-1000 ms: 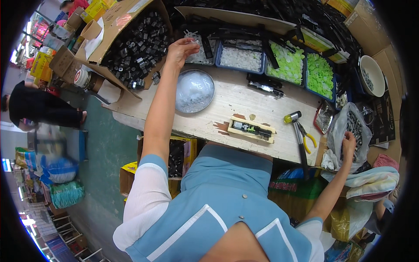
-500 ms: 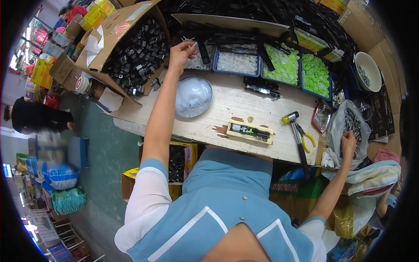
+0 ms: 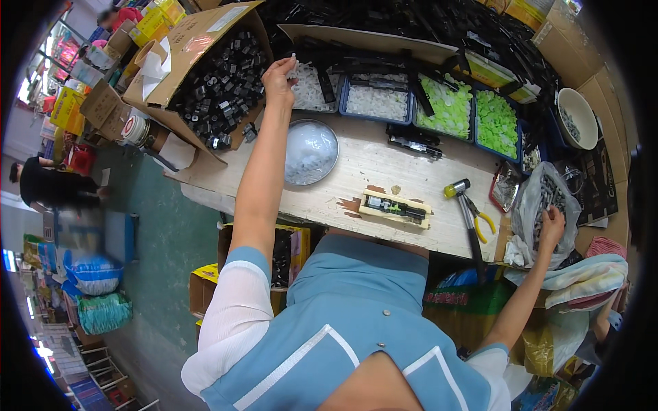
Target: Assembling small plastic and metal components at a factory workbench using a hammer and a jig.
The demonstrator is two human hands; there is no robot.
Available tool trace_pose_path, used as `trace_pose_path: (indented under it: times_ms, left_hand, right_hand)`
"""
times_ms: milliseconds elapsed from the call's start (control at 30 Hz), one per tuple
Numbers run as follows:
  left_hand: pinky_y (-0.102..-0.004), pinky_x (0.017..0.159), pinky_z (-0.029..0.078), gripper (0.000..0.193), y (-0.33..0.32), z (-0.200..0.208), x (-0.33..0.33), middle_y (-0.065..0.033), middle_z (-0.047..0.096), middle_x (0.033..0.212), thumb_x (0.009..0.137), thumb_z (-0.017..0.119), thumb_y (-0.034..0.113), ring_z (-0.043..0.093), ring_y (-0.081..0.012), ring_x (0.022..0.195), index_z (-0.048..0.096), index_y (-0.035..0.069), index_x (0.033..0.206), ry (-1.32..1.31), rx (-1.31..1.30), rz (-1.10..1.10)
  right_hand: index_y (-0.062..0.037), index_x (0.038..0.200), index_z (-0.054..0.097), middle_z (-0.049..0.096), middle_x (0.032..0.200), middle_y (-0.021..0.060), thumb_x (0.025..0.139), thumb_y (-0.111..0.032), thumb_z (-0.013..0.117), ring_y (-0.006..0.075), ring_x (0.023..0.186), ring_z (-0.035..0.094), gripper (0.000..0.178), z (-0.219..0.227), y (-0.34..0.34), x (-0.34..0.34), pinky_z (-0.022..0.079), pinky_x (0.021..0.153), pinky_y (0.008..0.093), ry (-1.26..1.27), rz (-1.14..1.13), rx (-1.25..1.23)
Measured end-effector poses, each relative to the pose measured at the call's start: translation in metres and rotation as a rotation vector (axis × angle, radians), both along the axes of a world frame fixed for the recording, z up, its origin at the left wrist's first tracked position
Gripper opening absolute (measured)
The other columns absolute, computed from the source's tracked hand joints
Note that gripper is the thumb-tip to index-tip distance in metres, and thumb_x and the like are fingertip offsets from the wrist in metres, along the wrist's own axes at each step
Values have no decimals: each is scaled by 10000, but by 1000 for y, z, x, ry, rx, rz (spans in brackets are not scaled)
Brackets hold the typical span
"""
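Observation:
My left hand [image 3: 279, 81] is raised at the far left of the table, in front of a tray of white plastic pieces [image 3: 312, 89]. Its fingertips pinch a small whitish piece [image 3: 294, 59]. At the right, my right hand [image 3: 551, 226] reaches into a clear plastic bag [image 3: 528, 205] of small grey metal parts [image 3: 550, 192]; its fingers are bent together, and what they hold is hidden. Between my hands a pale wooden fixture [image 3: 370, 211] lies near the table's front edge, with a black assembly [image 3: 404, 208] with bright green parts set in it.
A round metal dish [image 3: 331, 166] stands near my left forearm. Right of the fixture lie a hammer [image 3: 471, 229] and yellow-handled pliers [image 3: 486, 222]. Blue trays of white and green pieces [image 3: 444, 104] line the back. A carton of black parts [image 3: 223, 85] stands left, a cream bowl [image 3: 582, 137] right.
My left hand has shifted slightly left and turned upward, showing the small piece at its fingertips. My right hand has moved slightly at the bag. The view has shifted a little.

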State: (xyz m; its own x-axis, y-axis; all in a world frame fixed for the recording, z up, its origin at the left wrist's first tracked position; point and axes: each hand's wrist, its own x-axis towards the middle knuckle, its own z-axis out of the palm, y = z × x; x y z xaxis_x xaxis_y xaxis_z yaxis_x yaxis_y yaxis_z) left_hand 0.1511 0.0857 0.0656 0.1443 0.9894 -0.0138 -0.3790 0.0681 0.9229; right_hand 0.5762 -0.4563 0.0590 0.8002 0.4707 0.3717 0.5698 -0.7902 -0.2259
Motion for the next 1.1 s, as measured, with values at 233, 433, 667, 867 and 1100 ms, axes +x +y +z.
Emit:
trace_pose_path:
  times_ms: [233,433,667,867,1100]
  left_hand:
    - [-236,543,404,139,-1,1,4,3,603,749,814,605,211,553,-107,641,574,82,857,180,88,-60]
    - [-218,480,425,113,-22,16,-10,-17,586,695,810,621,149,546,-93,566,566,50,818,-45,261,-55]
    - [-212,499,408,106,-130,26,-73,1,548,691,767,595,4,518,-75,585,625,28,865,500,374,-290]
    - [-331,619,444,126,-189,-9,-95,-111,551,745,688,589,-18,562,-258,699,618,31,801,1024,687,-204]
    - [-374,658,452,56,-189,-28,-74,-105,540,749,679,600,11,554,-281,778,591,26,732,1239,835,-203]
  right_hand:
    - [-29,956,578,573,757,106,781,-169,593,208,689,539,224,5,2,-10,428,669,308,129,-4,149]
    - [-34,951,587,574,768,77,790,-174,593,162,699,522,213,8,6,-13,422,672,279,28,74,206]
    - [-5,963,570,560,869,5,799,-99,613,72,774,503,194,24,42,-67,402,696,195,416,253,734]
    - [-50,984,567,542,840,-26,806,-44,593,29,724,472,180,12,91,-121,390,638,158,497,462,561]
    - [-33,956,582,529,900,26,769,-1,580,105,832,490,189,23,129,-174,382,730,211,443,619,480]
